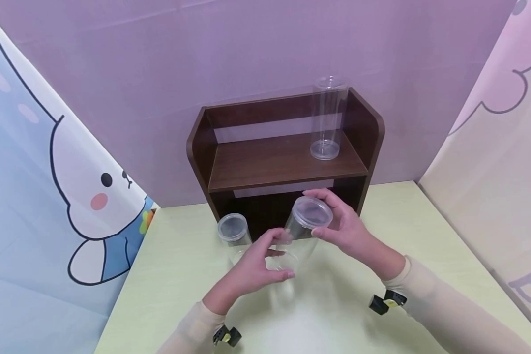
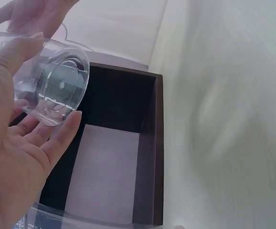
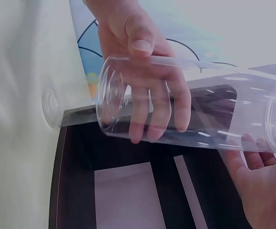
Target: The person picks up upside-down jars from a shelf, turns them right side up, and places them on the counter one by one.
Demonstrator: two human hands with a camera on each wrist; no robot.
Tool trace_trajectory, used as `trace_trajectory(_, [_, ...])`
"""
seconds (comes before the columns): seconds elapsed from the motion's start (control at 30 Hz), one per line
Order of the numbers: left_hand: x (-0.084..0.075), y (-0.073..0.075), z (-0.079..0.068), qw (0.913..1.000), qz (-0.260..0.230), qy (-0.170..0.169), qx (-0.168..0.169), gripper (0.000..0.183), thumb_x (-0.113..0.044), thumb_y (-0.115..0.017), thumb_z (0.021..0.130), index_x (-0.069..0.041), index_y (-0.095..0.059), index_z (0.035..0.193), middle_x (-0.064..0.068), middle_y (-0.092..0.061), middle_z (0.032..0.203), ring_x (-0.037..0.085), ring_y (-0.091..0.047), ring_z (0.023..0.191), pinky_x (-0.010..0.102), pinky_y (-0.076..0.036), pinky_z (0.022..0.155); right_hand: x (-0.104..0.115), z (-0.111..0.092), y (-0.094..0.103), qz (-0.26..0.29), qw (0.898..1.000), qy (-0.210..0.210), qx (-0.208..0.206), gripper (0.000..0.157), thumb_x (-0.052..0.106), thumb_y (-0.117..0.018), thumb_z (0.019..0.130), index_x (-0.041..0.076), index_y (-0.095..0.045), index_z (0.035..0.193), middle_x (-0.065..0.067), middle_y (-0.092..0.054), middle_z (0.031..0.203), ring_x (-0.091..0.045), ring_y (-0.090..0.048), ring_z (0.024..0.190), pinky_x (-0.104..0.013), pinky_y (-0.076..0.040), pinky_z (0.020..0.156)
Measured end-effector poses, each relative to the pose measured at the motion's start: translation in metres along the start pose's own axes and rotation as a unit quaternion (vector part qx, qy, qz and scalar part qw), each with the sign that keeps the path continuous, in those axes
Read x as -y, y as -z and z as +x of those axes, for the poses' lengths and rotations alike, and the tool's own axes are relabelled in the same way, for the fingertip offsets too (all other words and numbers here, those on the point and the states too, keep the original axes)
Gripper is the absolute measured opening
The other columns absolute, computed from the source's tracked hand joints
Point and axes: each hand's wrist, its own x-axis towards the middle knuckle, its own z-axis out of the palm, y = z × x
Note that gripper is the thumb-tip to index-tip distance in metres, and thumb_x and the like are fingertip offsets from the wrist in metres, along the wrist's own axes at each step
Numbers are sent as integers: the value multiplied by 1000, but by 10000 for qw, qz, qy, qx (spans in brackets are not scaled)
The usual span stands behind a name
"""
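A tall, clear plastic jar [image 1: 311,212] with a round lid is held tilted between both hands, in front of the shelf. My left hand [image 1: 252,270] grips its lower end, thumb on one side and fingers round the other. The right hand [image 1: 349,230] holds the lidded top end between thumb and fingers. In the right wrist view, the jar [image 3: 209,107] lies across the picture, and the left fingers show through its wall. The left wrist view shows the jar's base [image 2: 64,88] close to the left fingertips.
A dark brown two-tier shelf [image 1: 265,164] stands at the back of the pale table [image 1: 181,275]. One clear jar [image 1: 325,150] stands upright on its upper tier at the right. Another lidded clear jar [image 1: 232,228] stands on the table before the shelf's left side.
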Motion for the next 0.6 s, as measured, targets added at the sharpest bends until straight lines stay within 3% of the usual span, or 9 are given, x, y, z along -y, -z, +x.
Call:
trace_trajectory(0.23, [4, -3, 0, 9998, 169, 68, 69, 84, -11, -96, 87, -20, -47, 155, -5, -61, 145, 27, -59, 140, 34, -57, 111, -1, -1, -5, -126, 9998, -95, 102, 68, 6, -84, 98, 0, -48, 155, -14, -60, 143, -24, -64, 123, -30, -61, 98])
trace_trajectory(0.37, [5, -3, 0, 9994, 289, 140, 140, 85, -15, -95, 89, -23, -46, 157, -3, -60, 150, 25, -57, 143, 39, -54, 116, -3, -1, -5, -379, 9992, -105, 92, 67, 6, -84, 97, 2, -49, 154, -16, -60, 142, -27, -64, 123, -30, -61, 100])
trace_trajectory(0.6, [-1, 6, -3, 9967, 785, 215, 53, 87, -23, -92, 93, -26, -41, 164, -8, -51, 161, 14, -48, 150, 44, -45, 125, -8, -2, -6, -687, 9974, -209, 98, 69, -8, -81, 93, 0, -49, 154, -19, -61, 141, -29, -65, 123, -28, -58, 103])
